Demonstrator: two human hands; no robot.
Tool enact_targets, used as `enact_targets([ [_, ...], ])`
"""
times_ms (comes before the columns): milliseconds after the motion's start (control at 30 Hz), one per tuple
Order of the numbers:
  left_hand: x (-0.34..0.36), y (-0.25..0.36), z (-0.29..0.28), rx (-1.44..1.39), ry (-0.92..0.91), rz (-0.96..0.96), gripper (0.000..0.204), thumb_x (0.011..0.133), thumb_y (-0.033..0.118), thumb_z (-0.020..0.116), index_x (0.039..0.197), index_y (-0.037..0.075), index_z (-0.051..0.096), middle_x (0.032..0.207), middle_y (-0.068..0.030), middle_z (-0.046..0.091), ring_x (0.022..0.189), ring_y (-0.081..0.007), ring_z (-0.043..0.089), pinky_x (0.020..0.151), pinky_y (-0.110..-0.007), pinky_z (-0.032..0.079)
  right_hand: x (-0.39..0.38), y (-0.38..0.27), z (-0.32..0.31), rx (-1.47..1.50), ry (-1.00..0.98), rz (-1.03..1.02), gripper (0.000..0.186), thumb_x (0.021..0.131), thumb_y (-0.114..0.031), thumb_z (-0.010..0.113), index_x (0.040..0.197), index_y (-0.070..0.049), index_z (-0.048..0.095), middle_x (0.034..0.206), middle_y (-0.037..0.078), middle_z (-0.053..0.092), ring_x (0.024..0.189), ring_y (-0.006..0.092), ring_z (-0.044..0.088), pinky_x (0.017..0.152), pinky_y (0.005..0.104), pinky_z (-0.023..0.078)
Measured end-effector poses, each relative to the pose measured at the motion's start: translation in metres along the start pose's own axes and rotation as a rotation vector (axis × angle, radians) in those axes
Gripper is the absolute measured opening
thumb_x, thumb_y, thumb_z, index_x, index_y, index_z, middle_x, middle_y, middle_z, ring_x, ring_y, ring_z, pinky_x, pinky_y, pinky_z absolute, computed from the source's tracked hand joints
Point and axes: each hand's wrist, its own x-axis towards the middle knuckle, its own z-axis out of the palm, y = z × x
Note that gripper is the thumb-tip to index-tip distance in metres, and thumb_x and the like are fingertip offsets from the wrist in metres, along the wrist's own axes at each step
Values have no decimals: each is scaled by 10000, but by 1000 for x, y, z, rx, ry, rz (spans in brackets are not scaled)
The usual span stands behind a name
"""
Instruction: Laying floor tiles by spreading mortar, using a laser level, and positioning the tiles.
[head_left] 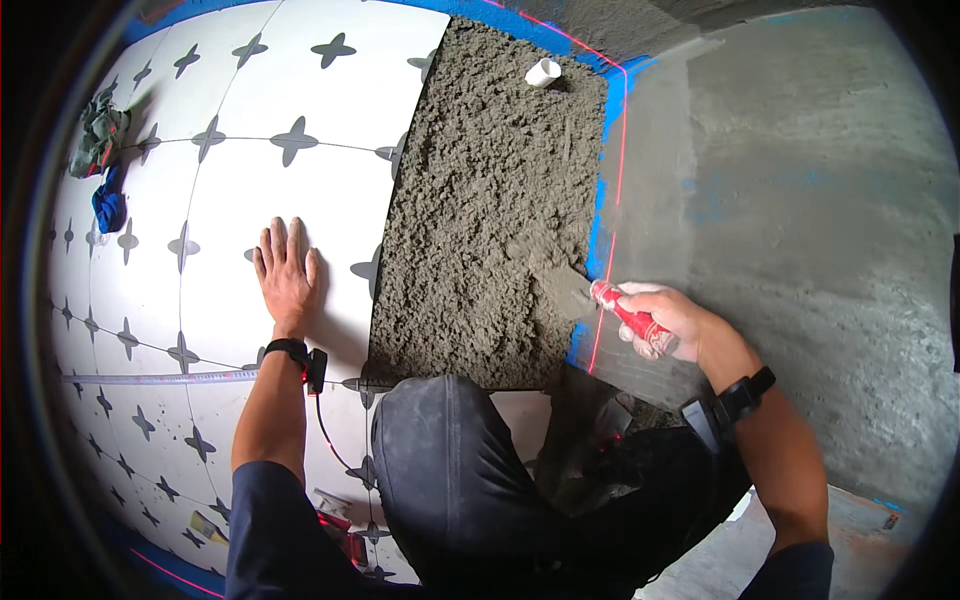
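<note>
My right hand [665, 318] is wrapped round the red handle of a trowel [632, 316]. The trowel's blade points left and lies at the right edge of the rough grey mortar bed [480, 200], by the wall; mortar around the blade is blurred. My left hand [284, 268] rests flat on a white floor tile [345, 225] with dark four-pointed star shapes, fingers stretched out, holding nothing. That tile borders the mortar's left side.
A white pipe end [543, 72] sticks up from the far mortar. Red laser lines run along the blue strip at the grey wall [800, 220]. Cloths [108, 205] lie on the far-left tiles, a measuring tape [165, 378] and a brush [208, 527] nearer me.
</note>
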Motion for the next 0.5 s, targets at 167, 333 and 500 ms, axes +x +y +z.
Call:
enact_targets([
  [167, -1, -1, 0, -43, 34, 22, 571, 979, 355, 438, 1524, 219, 335, 1598, -85, 271, 1473, -312, 228, 1216, -472, 143, -7, -22, 10, -130, 38, -120, 452, 980, -223, 511, 1397, -68, 432, 754, 53, 524, 486, 127, 481, 417, 283, 397],
  [333, -1, 0, -4, -73, 37, 8, 572, 972, 339, 447, 1520, 211, 346, 1595, -94, 276, 1473, -311, 228, 1216, -470, 139, -23, -44, -12, -372, 132, -11, 418, 996, -272, 515, 1364, -88, 445, 751, 49, 520, 492, 124, 468, 414, 283, 386],
  [500, 0, 0, -7, -67, 21, 11, 585, 965, 337, 464, 1522, 210, 340, 1597, -92, 270, 1476, -305, 220, 1217, -467, 137, -6, -51, -19, -517, 82, 201, 285, 976, -257, 506, 1190, -69, 515, 740, 55, 532, 509, 137, 490, 457, 293, 405],
])
